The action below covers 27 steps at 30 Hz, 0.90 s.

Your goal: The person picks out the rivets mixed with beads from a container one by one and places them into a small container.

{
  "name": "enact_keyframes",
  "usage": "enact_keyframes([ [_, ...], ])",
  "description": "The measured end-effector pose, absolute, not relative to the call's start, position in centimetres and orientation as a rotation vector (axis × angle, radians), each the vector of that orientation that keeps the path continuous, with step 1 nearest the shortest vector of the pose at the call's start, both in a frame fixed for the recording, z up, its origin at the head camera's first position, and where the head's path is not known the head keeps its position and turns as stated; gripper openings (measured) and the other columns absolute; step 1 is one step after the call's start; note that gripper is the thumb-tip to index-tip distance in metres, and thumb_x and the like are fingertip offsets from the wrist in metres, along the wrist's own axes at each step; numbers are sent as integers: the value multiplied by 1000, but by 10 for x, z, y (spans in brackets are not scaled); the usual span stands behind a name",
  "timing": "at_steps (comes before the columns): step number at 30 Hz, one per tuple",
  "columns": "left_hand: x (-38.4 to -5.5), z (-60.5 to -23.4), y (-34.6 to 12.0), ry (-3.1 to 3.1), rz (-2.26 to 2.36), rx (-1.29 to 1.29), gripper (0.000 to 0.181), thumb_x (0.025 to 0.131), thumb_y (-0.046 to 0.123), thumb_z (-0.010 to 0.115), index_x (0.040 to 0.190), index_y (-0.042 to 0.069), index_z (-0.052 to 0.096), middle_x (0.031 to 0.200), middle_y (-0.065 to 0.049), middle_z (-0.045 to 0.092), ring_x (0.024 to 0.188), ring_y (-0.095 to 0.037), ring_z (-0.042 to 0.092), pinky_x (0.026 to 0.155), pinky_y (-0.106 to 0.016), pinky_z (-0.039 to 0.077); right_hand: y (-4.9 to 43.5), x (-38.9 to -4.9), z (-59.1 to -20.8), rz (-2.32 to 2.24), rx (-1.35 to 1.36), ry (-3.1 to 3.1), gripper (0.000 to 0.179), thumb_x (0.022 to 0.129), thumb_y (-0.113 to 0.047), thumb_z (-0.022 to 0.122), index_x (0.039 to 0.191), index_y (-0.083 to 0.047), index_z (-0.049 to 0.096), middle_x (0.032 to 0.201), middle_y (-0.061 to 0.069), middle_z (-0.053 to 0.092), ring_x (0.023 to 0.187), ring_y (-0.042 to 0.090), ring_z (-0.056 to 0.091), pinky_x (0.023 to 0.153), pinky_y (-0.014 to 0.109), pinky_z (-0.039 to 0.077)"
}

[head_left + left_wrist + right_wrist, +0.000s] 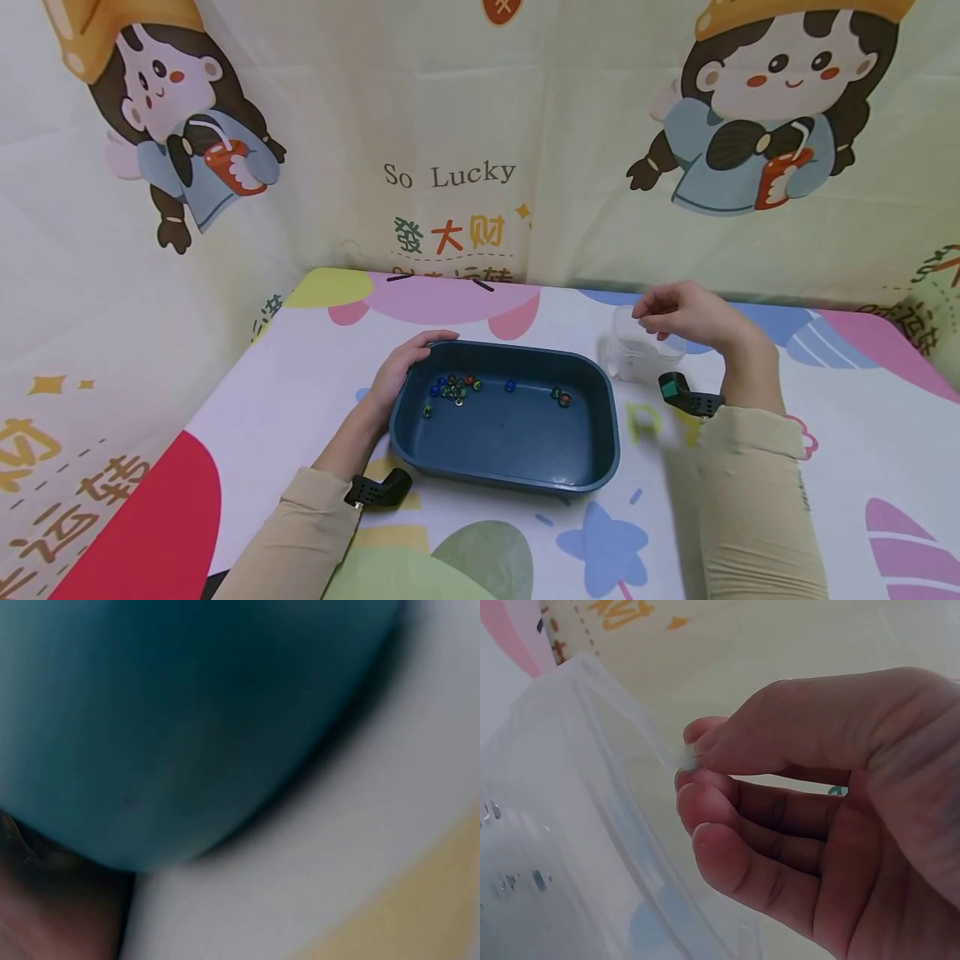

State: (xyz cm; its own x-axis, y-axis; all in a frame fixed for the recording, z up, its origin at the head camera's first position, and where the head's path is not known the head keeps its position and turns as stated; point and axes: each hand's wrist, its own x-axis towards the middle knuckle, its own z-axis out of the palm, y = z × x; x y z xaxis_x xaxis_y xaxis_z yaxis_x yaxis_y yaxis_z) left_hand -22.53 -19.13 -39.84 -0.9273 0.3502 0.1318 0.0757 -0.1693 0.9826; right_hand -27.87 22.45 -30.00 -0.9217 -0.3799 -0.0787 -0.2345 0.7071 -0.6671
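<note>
A dark blue rectangular basin [502, 454] holds several glass marbles [452, 388], most gathered at its far left, others to the right. My left hand [401, 367] rests against the basin's far left corner, its fingers fairly straight along the rim. In the left wrist view the basin wall [172, 735] fills much of the picture, and only a blurred bit of the hand shows. Above a clear plastic box [637, 354], my right hand [690, 317] pinches a small pale, see-through piece [686, 756] between thumb and fingertips. Small clear pieces [510, 881] show through the box wall.
A printed cloth [300, 400] with coloured shapes covers the table. Behind it hangs a cream curtain [570, 167] with cartoon figures and lettering. The box stands close to the basin's far right corner.
</note>
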Motion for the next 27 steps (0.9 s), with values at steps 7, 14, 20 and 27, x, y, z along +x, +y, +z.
enact_keyframes([
  [7, -225, -398, -191, 1879, 2223, 506, 49, 103, 11, 24, 143, -9, 43, 133, -13, 56, 117, -24, 57, 98, -34, 48, 227, -274, -295, -1037, -477, 2725, 25, 98, -12, 63, 117, 5, 64, 104, 13, 63, 89, 28, 58, 83, 43, 50],
  [14, -225, -397, -190, 1882, 2219, 495, 49, 103, 10, 24, 143, -8, 43, 134, -14, 55, 118, -25, 56, 98, -34, 48, 218, -270, -285, -1153, -585, 2768, 25, 99, -14, 64, 118, 2, 65, 108, 16, 66, 89, 24, 61, 80, 29, 50],
  [20, -224, -396, -190, 1897, 2214, 481, 49, 103, 11, 25, 143, -7, 44, 133, -12, 57, 119, -24, 57, 97, -33, 48, 207, -268, -277, -1261, -733, 2759, 24, 98, -10, 65, 119, 2, 66, 108, 14, 68, 92, 25, 64, 79, 20, 51],
  [27, -223, -396, -190, 1893, 2219, 475, 48, 103, 12, 26, 143, -6, 45, 134, -11, 56, 118, -24, 57, 97, -33, 48, 184, -262, -269, -1343, -836, 2751, 21, 96, -9, 67, 114, -1, 69, 106, 10, 68, 90, 22, 65, 79, 23, 52],
])
